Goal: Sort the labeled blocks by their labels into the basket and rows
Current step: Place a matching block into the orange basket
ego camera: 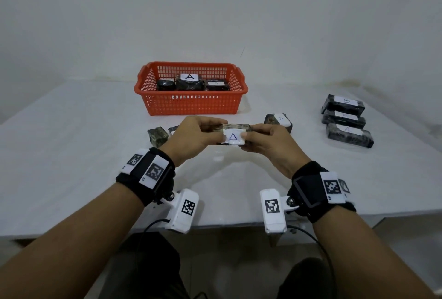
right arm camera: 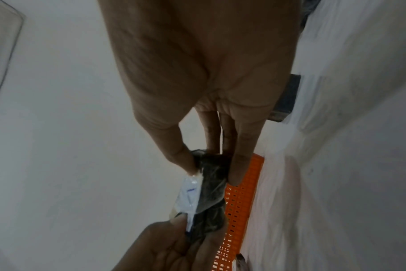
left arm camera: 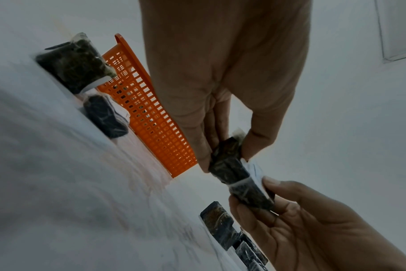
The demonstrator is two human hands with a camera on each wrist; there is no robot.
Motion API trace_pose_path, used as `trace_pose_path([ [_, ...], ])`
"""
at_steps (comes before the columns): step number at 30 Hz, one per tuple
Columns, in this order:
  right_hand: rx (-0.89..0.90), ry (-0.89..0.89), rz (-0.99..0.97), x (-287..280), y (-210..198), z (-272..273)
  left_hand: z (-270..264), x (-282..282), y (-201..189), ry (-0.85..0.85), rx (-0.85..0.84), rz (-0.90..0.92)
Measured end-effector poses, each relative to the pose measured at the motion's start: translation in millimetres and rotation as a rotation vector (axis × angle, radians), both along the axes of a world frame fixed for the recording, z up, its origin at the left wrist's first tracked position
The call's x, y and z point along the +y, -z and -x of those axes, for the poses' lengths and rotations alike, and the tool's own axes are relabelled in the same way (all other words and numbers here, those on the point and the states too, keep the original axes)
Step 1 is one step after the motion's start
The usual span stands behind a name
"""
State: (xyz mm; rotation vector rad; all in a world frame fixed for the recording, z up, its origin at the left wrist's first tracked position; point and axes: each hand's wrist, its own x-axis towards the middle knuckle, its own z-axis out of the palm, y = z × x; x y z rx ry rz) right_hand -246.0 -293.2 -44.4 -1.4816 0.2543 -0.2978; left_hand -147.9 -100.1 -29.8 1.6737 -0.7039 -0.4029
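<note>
Both hands hold one dark wrapped block (ego camera: 233, 131) above the table, its white label with a triangle-like "A" facing me. My left hand (ego camera: 193, 134) pinches its left end, my right hand (ego camera: 267, 140) its right end. The left wrist view shows the same block (left arm camera: 234, 168) between thumb and fingers, and the right wrist view shows the block (right arm camera: 211, 185) pinched likewise. Behind stands an orange basket (ego camera: 191, 104) holding three dark blocks, one labelled A (ego camera: 189, 81). Loose blocks lie left (ego camera: 157, 136) and right (ego camera: 278, 121) of my hands. A row of three labelled blocks (ego camera: 345, 119) lies at the far right.
The white table (ego camera: 71, 155) runs to a front edge near my wrists; a white wall rises behind the basket. A further small block (ego camera: 172, 129) peeks out behind my left hand. Cables hang from the wrist cameras below the table edge.
</note>
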Motion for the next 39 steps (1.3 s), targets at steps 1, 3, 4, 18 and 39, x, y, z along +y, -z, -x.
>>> trace_pose_path([
  [1, -0.006, 0.007, 0.014, -0.5, -0.4, 0.0, -0.2, -0.2, -0.4, 0.005, 0.0, 0.002],
  [3, -0.022, 0.029, 0.025, -2.7, -1.6, 1.3, 0.4, -0.5, -1.1, 0.034, 0.02, 0.008],
  [4, -0.028, 0.032, 0.018, -3.9, -2.2, 2.0, 0.7, -0.6, -1.1, 0.046, 0.031, 0.013],
  [18, 0.029, -0.036, -0.012, -0.7, -6.7, 8.7, 5.2, -1.3, -1.9, -0.002, -0.047, 0.041],
  [39, 0.001, 0.014, -0.073, 7.6, -9.7, 7.7, 4.4, -1.6, 5.8, -0.043, 0.131, 0.059],
])
